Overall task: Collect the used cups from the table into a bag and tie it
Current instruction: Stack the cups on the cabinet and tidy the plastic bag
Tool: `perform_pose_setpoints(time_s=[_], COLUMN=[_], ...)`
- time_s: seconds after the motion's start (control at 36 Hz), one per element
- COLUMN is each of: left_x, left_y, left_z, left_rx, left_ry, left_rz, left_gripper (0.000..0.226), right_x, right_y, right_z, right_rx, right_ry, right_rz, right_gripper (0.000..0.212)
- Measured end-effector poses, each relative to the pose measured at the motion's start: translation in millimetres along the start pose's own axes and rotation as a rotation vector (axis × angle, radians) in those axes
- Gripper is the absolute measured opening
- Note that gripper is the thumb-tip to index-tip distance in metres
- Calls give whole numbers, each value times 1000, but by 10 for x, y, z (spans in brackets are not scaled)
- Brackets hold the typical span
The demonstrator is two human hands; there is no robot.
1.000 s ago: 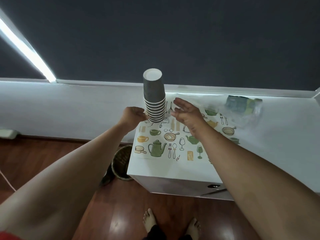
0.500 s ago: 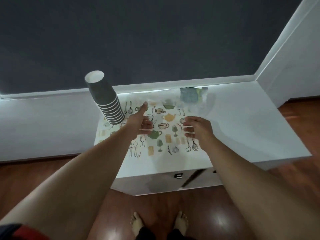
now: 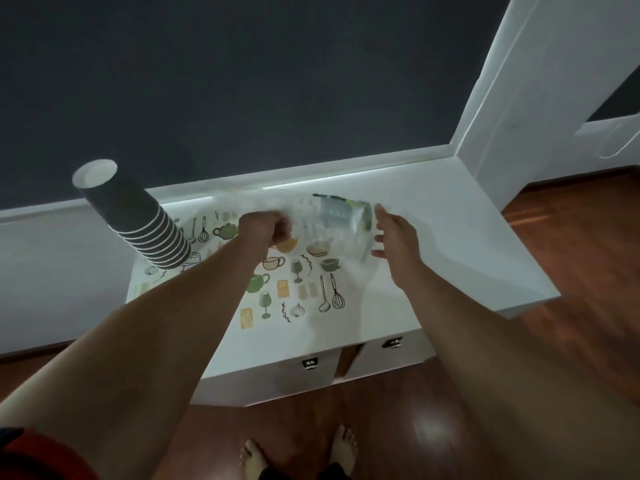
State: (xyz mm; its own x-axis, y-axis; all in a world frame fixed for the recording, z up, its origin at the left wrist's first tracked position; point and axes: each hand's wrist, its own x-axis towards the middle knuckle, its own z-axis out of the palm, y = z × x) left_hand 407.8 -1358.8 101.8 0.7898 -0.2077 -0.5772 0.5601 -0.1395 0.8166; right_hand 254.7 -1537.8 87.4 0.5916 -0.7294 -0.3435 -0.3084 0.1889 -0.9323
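Compared with half a second earlier, both hands have advanced from the middle of the table (image 3: 485,237) to its far edge, and the clear plastic bag (image 3: 332,220), previously lying flat there, is now lifted and blurred with motion. The left hand (image 3: 265,226) is curled into a fist gripping the bag's left portion. The right hand (image 3: 394,237) is spread, fingers nearly straight, at the bag's right edge; whether it touches the film cannot be told. The stack of dark, inverted cups (image 3: 138,220) stands as before at the table's left far corner, on the patterned cloth (image 3: 277,292), well apart from the bag. Bare feet (image 3: 298,455) show on the wooden floor (image 3: 571,306).
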Motion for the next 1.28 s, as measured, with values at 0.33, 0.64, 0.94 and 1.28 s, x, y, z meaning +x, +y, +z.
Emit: perform_pose_setpoints(time_s=[0.33, 0.64, 0.94, 1.28], left_x=[-102, -224, -288, -245], left_y=[-126, -238, -263, -546], left_z=[-372, -632, -737, -649], left_rx=[368, 524, 113, 174], left_ry=[-382, -312, -200, -108], left_rz=[59, 113, -116, 78], left_gripper=[17, 24, 49, 5], right_x=[-36, -300, -344, -346], right_y=[-61, -5, 55, 102], right_z=[228, 630, 643, 702], right_rx=[-154, -256, 6, 36], right_ry=[-534, -650, -571, -559], right_rz=[336, 235, 226, 257], right_gripper=[64, 53, 14, 13])
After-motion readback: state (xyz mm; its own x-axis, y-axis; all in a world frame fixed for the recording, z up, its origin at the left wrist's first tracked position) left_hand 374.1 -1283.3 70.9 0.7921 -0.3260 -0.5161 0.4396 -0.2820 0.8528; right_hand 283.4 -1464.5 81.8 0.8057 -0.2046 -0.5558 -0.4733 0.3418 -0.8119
